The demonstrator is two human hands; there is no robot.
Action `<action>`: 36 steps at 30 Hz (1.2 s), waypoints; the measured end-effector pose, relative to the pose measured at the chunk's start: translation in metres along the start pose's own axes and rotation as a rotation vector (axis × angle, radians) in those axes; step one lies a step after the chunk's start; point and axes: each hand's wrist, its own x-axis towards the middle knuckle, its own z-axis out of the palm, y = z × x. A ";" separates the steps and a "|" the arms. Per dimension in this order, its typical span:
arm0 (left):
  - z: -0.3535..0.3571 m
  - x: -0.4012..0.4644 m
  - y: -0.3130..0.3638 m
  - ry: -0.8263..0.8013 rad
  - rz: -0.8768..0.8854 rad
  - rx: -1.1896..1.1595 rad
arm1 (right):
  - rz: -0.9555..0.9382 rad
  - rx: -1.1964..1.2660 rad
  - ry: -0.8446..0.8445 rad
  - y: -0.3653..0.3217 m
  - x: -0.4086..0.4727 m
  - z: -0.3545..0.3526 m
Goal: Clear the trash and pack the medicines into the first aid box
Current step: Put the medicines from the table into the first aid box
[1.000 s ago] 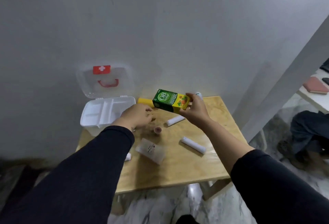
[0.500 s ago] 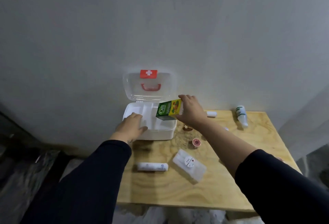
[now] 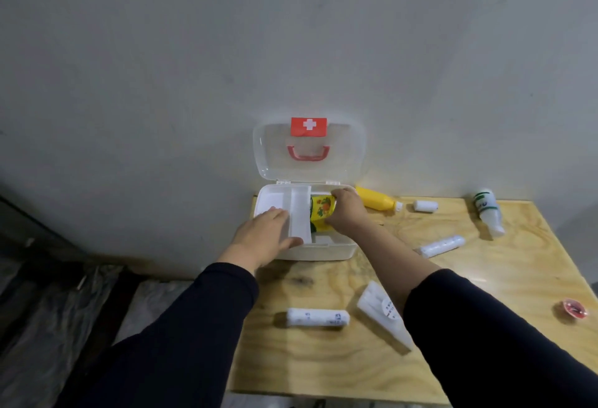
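Observation:
The white first aid box (image 3: pixel 323 250) stands open against the wall, its clear lid (image 3: pixel 343 155) with a red cross raised. My right hand (image 3: pixel 346 215) grips a green and yellow medicine carton (image 3: pixel 321 211) and holds it down inside the box's right side. My left hand (image 3: pixel 263 239) lies flat on the box's white inner tray (image 3: pixel 299 210), fingers spread, holding nothing. On the wooden table (image 3: pixel 453 278) lie a yellow bottle (image 3: pixel 377 202), a white bottle with green print (image 3: pixel 487 210), several white bandage rolls (image 3: pixel 318 317) and a clear packet (image 3: pixel 382 310).
A small red cap (image 3: pixel 574 310) sits at the table's right edge. A short white roll (image 3: pixel 426 205) lies by the wall and a longer one (image 3: pixel 441 245) mid-table. The table's left edge drops to a dark floor with plastic sheeting (image 3: pixel 48 310).
My right hand has carried the carton from above the table down into the box. My left hand has moved from the table onto the box's tray. The view has swung left.

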 end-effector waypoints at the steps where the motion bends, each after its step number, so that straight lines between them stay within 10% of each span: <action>1: 0.001 0.001 -0.001 0.002 0.005 0.003 | 0.024 0.014 -0.003 0.000 0.002 0.006; 22: 0.015 -0.003 -0.008 0.043 0.048 0.068 | -0.115 0.204 0.266 0.069 -0.110 -0.016; 36: 0.018 -0.006 -0.004 0.044 0.055 0.125 | 0.117 0.067 0.022 0.148 -0.177 0.032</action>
